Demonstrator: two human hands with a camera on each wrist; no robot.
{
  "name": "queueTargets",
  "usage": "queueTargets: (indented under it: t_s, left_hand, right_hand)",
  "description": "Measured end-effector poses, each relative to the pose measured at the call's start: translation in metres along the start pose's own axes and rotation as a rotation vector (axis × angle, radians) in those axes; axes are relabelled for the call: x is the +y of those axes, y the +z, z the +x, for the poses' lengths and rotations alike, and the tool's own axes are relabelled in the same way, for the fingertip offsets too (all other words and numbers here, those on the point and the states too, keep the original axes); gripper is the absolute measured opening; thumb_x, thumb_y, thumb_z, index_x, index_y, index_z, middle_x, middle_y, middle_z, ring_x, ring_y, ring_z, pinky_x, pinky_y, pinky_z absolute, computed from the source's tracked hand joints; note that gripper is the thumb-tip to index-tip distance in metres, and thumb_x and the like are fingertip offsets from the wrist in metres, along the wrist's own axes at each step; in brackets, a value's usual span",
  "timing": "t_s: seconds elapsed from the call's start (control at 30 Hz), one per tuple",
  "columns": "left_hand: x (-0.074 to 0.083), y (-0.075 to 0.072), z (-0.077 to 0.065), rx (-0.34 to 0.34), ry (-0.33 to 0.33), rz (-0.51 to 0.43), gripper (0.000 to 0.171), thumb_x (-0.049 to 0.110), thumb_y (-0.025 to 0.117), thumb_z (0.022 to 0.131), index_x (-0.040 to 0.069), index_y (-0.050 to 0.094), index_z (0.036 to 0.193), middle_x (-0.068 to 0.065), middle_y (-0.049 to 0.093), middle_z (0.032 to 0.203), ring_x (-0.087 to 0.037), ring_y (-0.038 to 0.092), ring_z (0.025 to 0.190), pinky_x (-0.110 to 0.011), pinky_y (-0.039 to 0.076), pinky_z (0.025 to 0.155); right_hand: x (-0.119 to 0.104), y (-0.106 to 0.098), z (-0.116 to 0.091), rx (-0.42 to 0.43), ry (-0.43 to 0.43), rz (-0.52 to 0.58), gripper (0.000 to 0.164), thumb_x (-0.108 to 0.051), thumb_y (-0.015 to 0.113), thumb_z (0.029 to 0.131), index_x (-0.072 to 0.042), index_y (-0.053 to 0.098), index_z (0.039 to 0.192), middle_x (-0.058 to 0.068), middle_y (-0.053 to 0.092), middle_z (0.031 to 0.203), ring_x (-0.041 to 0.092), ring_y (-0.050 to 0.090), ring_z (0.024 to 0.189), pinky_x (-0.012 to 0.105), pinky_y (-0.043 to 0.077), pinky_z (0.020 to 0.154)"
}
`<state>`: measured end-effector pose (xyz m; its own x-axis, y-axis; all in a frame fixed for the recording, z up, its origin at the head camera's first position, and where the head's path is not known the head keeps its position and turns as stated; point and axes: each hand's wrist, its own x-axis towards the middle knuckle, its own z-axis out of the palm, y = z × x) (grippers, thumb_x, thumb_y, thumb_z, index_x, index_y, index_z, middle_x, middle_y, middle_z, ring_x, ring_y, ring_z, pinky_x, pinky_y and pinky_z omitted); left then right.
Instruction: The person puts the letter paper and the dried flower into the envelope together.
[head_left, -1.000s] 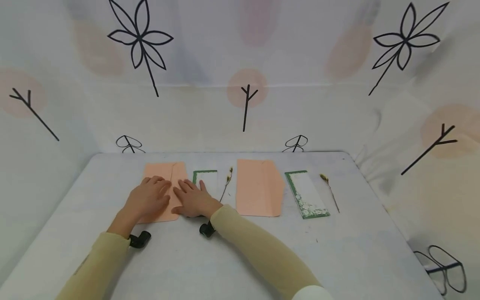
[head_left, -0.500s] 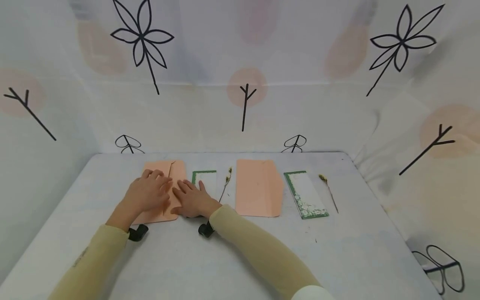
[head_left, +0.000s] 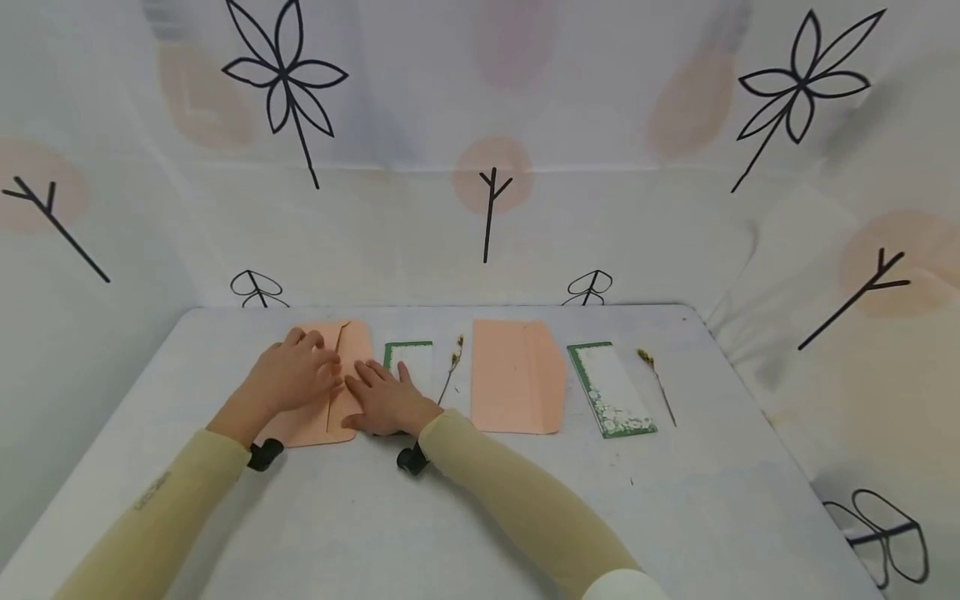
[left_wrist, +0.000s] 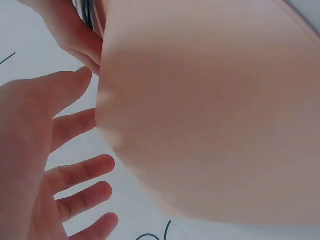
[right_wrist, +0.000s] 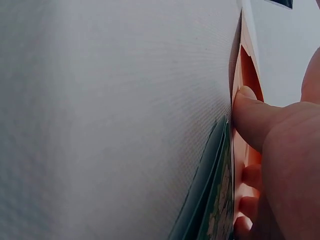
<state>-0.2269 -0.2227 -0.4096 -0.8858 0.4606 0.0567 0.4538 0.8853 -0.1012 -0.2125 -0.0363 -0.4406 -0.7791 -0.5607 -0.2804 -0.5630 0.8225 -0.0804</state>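
A peach paper envelope (head_left: 347, 417) lies at the left of the table, its flap partly raised. My left hand (head_left: 288, 375) is over the flap side. In the left wrist view the flap (left_wrist: 210, 135) fills much of the picture; the index fingertip is hidden behind its edge, the thumb tip is close to that edge, and the other fingers are extended. Spread out on the envelope's right part, my right hand (head_left: 386, 400) rests with its thumb along the side near me. In the right wrist view this thumb (right_wrist: 255, 115) presses the envelope's edge, where a gap shows.
Right of the right hand are a green-bordered white card (head_left: 412, 357), partly covered, and a dried flower stem (head_left: 453, 367). Farther right lie a second peach envelope (head_left: 501, 375), another green-bordered card (head_left: 615, 392) and another dried flower stem (head_left: 660, 383). Patterned cloth hangs behind.
The left hand and forearm have shifted a little to the left, and the envelope's flap stands slightly more lifted. The right hand stays in place on the envelope.
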Motion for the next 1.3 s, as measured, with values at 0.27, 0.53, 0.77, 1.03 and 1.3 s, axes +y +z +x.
queueTargets:
  t_s: [0.27,0.53,0.77,1.03,1.3]
  left_hand:
    - [-0.008,0.0,0.012,-0.11,-0.002,-0.111,0.022,0.032,0.067,0.094,0.012,0.065,0.104,-0.001,0.058,0.078,-0.018,0.055,0.063,-0.037,0.047,0.055]
    - [-0.014,0.004,0.018,-0.179,-0.002,-0.149,0.019,0.028,0.058,0.095,0.011,0.058,0.106,0.0,0.049,0.064,-0.018,0.047,0.055,-0.032,0.036,0.05]
    - [-0.023,0.011,0.019,-0.247,-0.038,-0.355,0.019,0.022,0.056,0.091,0.013,0.053,0.107,-0.001,0.047,0.062,-0.017,0.045,0.048,-0.031,0.034,0.048]
    - [-0.032,0.029,0.023,-0.282,-0.049,-0.557,0.011,0.018,0.054,0.093,0.018,0.051,0.104,0.001,0.04,0.059,-0.015,0.04,0.047,-0.031,0.034,0.05]
    - [-0.035,0.036,0.029,-0.274,-0.049,-0.571,0.012,0.018,0.055,0.092,0.019,0.052,0.103,0.001,0.041,0.061,-0.015,0.04,0.05,-0.032,0.034,0.052]
  right_hand:
    - [0.001,-0.001,0.003,-0.002,-0.003,0.0,0.075,-0.067,0.034,0.098,-0.03,0.015,0.16,-0.007,0.002,0.166,0.012,0.0,0.151,0.05,0.008,0.118]
    - [0.001,0.0,0.006,-0.01,0.001,-0.01,0.076,-0.068,0.033,0.097,-0.03,0.013,0.16,-0.007,0.0,0.166,0.011,-0.002,0.151,0.051,0.007,0.118]
    - [0.002,0.003,0.008,0.001,-0.002,-0.004,0.076,-0.069,0.034,0.097,-0.032,0.014,0.16,-0.008,0.001,0.166,0.011,-0.001,0.151,0.051,0.007,0.118]
    - [0.002,0.005,0.007,0.012,-0.001,0.011,0.075,-0.068,0.035,0.097,-0.031,0.016,0.159,-0.007,0.002,0.166,0.012,0.0,0.151,0.051,0.006,0.118]
    - [0.002,0.003,0.006,0.038,-0.005,0.018,0.074,-0.066,0.04,0.097,-0.029,0.021,0.159,-0.004,0.007,0.166,0.014,0.004,0.151,0.053,0.006,0.118]
